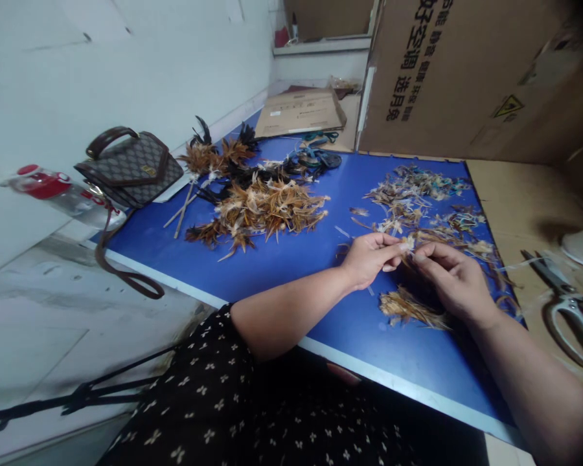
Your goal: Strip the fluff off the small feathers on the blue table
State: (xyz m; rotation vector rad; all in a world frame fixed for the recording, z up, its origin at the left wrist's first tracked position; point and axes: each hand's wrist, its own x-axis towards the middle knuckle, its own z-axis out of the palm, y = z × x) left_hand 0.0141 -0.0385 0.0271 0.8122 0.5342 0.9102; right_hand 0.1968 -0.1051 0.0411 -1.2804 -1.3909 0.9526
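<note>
Between thumb and fingers my left hand pinches the pale fluffy base of a small feather bundle. Close on its right, my right hand is closed with thumb against forefinger; what sits in that pinch is too small to make out. Below the hands, a bunch of tan feathers lies on the blue tabletop. Just beyond them are loose grey and brown feathers, scattered in a heap. To the left is a larger pile of orange-brown feather bunches.
Scissors lie on cardboard at the right edge. A patterned handbag and a red-capped bottle are at the left, with a strap hanging over the table edge. A big cardboard box stands behind.
</note>
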